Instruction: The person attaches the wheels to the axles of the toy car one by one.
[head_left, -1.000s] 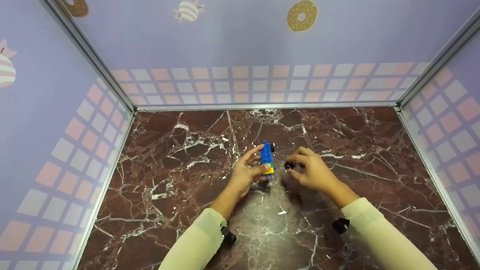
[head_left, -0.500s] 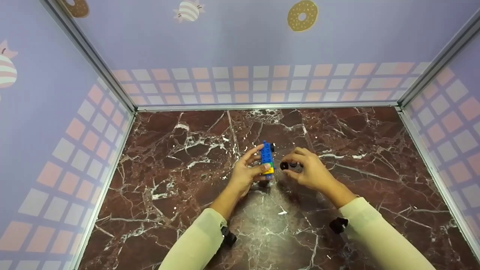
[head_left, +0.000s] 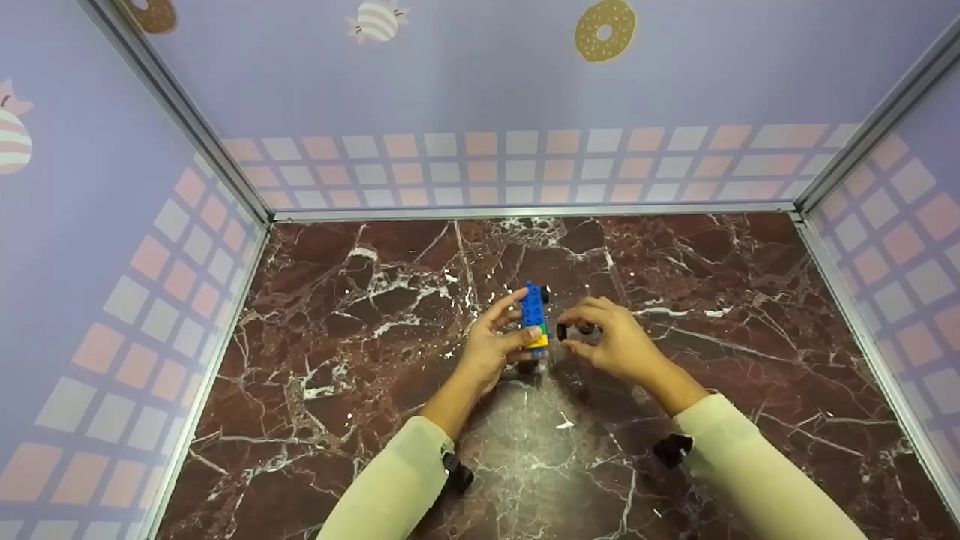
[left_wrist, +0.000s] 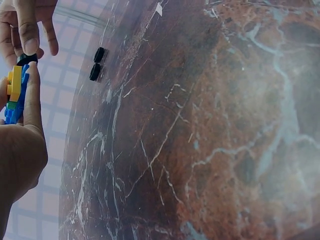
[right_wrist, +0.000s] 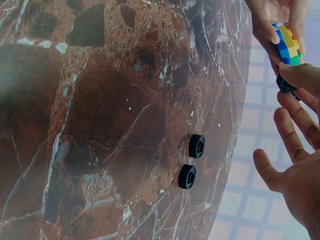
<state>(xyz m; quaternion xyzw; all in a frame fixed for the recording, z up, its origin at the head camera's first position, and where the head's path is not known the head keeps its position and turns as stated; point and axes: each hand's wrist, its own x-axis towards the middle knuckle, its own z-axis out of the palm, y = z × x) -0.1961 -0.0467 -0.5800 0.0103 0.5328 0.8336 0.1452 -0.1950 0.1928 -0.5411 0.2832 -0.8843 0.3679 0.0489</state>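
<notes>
My left hand (head_left: 487, 351) grips a toy car made of building bricks (head_left: 533, 307). It has a long blue studded base with a green brick (head_left: 543, 329) and a yellow brick (head_left: 538, 342) at the near end. A black wheel (head_left: 545, 294) sits on its far right side. My right hand (head_left: 621, 341) pinches another black wheel (right_wrist: 285, 83) between thumb and finger, close to the near right side of the base. In the right wrist view the other fingers of that hand spread apart. Two loose black wheels (right_wrist: 196, 146) stand side by side on the table below.
A dark red marbled tabletop (head_left: 360, 405) with white veins lies under both hands. Lilac panels (head_left: 480, 90) with checks and printed sweets enclose it at the back and both sides, with metal rails (head_left: 525, 215) along the edges. Black wrist cameras (head_left: 673, 450) hang at both sleeves.
My right hand has moved a little left, bringing the pinched wheel up close to the brick car. The left hand and the car have stayed in place.
</notes>
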